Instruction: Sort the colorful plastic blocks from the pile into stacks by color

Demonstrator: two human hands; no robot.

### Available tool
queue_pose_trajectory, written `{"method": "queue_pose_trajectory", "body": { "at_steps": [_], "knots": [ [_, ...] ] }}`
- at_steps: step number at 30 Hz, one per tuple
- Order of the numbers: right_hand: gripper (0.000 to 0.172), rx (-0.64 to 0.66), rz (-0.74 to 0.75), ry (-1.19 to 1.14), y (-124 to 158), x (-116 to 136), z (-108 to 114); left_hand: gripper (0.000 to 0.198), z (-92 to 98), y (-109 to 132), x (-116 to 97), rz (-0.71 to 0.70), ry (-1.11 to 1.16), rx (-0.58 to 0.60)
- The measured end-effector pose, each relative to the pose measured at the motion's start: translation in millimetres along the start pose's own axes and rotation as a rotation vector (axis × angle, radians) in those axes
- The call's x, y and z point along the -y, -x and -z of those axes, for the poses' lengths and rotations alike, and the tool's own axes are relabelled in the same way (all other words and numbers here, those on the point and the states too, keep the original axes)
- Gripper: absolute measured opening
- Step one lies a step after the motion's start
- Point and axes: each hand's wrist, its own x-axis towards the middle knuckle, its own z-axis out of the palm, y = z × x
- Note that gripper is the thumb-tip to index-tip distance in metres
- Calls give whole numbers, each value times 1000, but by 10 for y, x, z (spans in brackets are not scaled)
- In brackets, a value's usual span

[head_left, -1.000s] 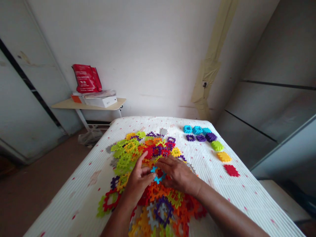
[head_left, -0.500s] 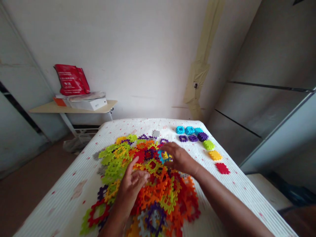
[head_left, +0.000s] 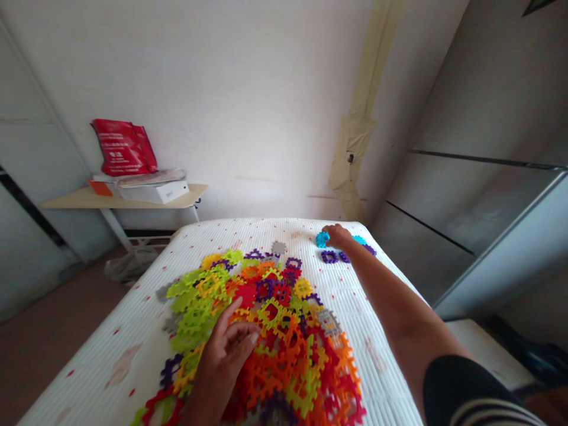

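Observation:
My left hand [head_left: 226, 355] hovers over the near left part of a heap of interlocking plastic tiles [head_left: 275, 313], its fingers loosely curled and apart, with nothing in them. The heap mixes green, yellow, orange, red, purple and grey toothed pieces, many with cut-out centres. At the far right of the table my right hand [head_left: 338, 235] has its fingers closed at a blue tile [head_left: 322, 239] by the blue stacks. My own hand covers part of these stacks, and the fingertips are hard to make out. Purple tiles [head_left: 329, 257] lie just in front of it.
A grey tile [head_left: 279, 247] lies alone behind the heap on the white striped cloth [head_left: 110, 331]. To the left, a small side table [head_left: 80, 198] bears a red bag [head_left: 124, 148] and a white box [head_left: 155, 192]. A grey cabinet [head_left: 488, 130] stands at the right.
My right hand has moved from the heap to the far right blue stacks, and the blue tile is gone from the heap. My left hand stays nearly where it was.

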Motion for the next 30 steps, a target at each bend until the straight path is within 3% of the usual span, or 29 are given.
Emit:
{"method": "queue_pose_trajectory", "body": {
  "at_steps": [16, 21, 26, 30],
  "knots": [
    [51, 46, 11, 75, -102, 73, -54, 77, -10, -7, 26, -1, 1, -10],
    [59, 12, 44, 79, -65, 100, 17, 80, 37, -13, -11, 26, -42, 52],
    [53, -153, 143, -47, 271, 163, 84, 74, 61, 5, -46, 8, -29, 22],
    [35, -289, 243, -382, 907, 193, -122, 66, 96, 18, -40, -26, 27, -56]
  ]
}}
